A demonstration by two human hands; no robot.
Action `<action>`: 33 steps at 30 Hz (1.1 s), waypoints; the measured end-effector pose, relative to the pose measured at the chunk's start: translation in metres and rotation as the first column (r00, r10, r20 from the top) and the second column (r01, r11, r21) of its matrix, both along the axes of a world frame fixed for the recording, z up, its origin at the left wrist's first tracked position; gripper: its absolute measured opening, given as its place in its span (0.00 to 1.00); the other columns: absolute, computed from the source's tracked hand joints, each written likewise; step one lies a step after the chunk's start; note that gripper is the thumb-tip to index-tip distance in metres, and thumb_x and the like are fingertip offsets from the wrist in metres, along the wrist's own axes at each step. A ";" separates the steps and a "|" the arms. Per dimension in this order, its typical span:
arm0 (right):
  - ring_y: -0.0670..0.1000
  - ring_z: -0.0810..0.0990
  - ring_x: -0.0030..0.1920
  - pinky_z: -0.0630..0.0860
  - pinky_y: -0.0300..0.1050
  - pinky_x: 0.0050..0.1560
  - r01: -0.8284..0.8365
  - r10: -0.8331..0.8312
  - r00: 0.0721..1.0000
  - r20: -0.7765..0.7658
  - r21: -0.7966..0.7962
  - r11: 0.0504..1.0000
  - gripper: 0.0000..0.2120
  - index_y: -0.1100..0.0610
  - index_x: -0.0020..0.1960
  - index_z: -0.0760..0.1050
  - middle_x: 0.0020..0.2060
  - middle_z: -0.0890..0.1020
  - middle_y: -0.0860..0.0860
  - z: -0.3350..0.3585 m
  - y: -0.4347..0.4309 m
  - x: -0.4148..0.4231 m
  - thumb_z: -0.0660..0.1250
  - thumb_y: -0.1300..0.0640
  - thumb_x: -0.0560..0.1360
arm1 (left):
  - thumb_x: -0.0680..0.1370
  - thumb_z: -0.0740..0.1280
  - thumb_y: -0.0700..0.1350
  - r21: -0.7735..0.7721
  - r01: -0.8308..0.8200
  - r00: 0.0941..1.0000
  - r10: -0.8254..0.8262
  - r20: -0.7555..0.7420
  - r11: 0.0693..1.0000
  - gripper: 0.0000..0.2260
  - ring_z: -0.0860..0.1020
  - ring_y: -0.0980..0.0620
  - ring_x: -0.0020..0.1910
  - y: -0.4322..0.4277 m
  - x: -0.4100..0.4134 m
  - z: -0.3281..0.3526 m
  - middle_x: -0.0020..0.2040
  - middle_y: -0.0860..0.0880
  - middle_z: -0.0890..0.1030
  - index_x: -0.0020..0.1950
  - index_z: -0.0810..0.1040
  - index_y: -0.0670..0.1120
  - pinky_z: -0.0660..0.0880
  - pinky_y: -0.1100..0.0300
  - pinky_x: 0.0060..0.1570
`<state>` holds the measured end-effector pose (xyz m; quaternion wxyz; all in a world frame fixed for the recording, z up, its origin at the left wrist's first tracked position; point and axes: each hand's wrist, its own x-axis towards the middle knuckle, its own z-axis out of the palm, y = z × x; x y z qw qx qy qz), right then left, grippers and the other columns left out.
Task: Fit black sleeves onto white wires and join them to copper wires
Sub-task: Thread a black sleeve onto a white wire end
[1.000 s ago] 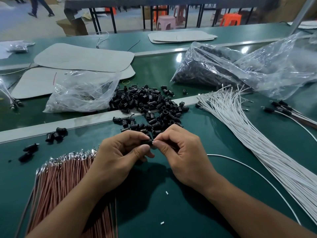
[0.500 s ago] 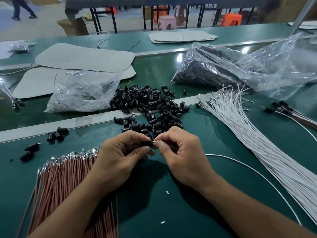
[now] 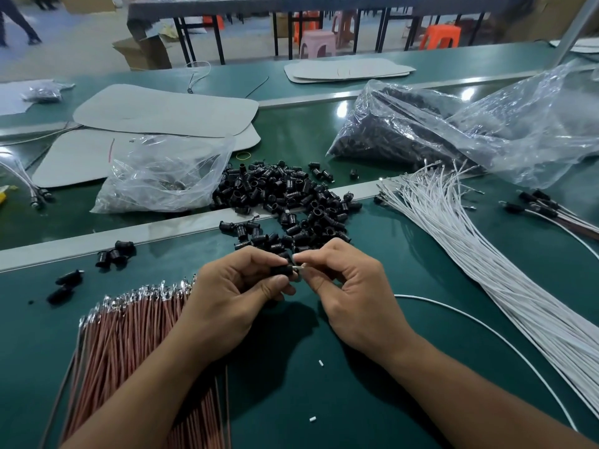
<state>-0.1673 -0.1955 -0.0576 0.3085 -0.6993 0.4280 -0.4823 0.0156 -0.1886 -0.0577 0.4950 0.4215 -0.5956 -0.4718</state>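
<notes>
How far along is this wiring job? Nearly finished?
Early on, it seems. Done: a few sleeved wires lie at the far right. In hand: the left hand holds a black sleeve; the right hand pinches a white wire, its metal tip at the sleeve. Left: a thick white wire bundle, a copper wire bundle and a sleeve pile.

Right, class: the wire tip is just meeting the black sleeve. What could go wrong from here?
1. The metal tip may miss the black sleeve pinched in the left hand and bend.
2. The white wire trailing from the right hand could snag the wire bundle.
3. The left forearm lies over the copper wires and might scatter them.
</notes>
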 end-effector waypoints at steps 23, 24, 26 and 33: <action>0.45 0.81 0.47 0.74 0.33 0.49 -0.071 0.073 0.993 -0.096 0.023 0.997 0.06 0.58 0.50 0.82 0.44 0.81 0.47 -0.001 0.000 -0.001 0.70 0.66 0.77 | 0.71 0.71 0.39 0.013 0.016 1.000 -0.015 -0.011 1.000 0.09 0.86 0.49 0.42 -0.001 0.001 -0.002 0.43 0.44 0.86 0.51 0.81 0.42 0.80 0.64 0.44; 0.45 0.81 0.48 0.75 0.33 0.50 -0.074 0.076 0.994 -0.078 0.030 0.997 0.07 0.57 0.51 0.82 0.45 0.82 0.46 -0.001 -0.001 -0.002 0.69 0.66 0.77 | 0.71 0.71 0.39 0.011 0.006 1.000 -0.006 -0.013 1.000 0.09 0.86 0.49 0.42 -0.001 0.001 -0.002 0.42 0.43 0.86 0.51 0.81 0.42 0.80 0.64 0.44; 0.43 0.82 0.46 0.75 0.30 0.48 -0.057 0.058 0.998 -0.015 0.053 0.997 0.10 0.54 0.50 0.81 0.43 0.82 0.43 -0.002 -0.001 -0.001 0.71 0.67 0.76 | 0.71 0.71 0.39 0.002 0.014 1.000 -0.014 0.005 1.000 0.09 0.85 0.49 0.41 -0.001 0.001 -0.002 0.42 0.43 0.86 0.51 0.81 0.42 0.80 0.64 0.43; 0.47 0.82 0.47 0.79 0.42 0.47 -0.119 0.123 0.991 -0.049 0.078 0.990 0.14 0.51 0.59 0.78 0.45 0.81 0.42 -0.004 -0.002 -0.001 0.71 0.63 0.77 | 0.70 0.75 0.46 -0.114 -0.080 0.990 0.092 0.110 0.990 0.11 0.83 0.52 0.32 0.002 0.002 -0.004 0.36 0.48 0.85 0.52 0.86 0.53 0.80 0.63 0.35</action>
